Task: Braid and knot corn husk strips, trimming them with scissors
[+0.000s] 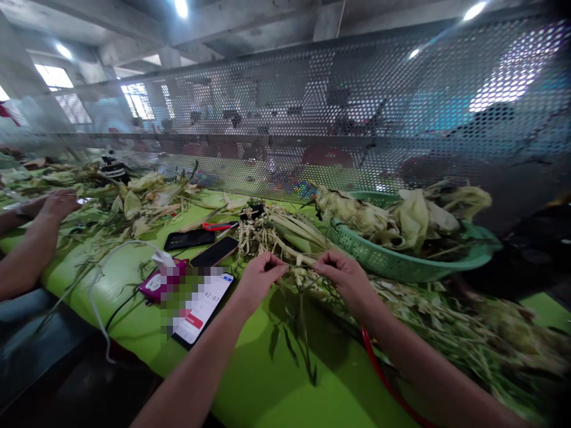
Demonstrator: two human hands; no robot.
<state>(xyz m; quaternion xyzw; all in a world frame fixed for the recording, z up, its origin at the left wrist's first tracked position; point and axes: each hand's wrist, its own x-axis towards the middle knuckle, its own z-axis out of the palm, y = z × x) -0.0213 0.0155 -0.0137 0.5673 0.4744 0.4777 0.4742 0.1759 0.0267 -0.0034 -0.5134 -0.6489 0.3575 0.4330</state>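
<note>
My left hand [261, 276] pinches the end of a pale plant stalk [300, 268] between thumb and fingertips. On the stalk's other side, my right hand [341, 273] grips it close by, also with a pinch. Narrow green leaves [289, 345] hang from it over the green tabletop [267, 392]. Just beyond my fingers lies a heap of pale knotted stalks [256, 232], with longer stems [303, 229] stretching right. The exact spot where each fingertip meets the stalk is partly hidden.
A green basket [388, 255] of dried husks stands at right, beside piled leafy stems [423, 315]. Left lie a lit phone [209, 309], two dark phones, red-handled pliers [218, 226] and a purple tissue pack [156, 285]. Another person's arm [40, 238] reaches in; perforated metal screen [267, 119] behind.
</note>
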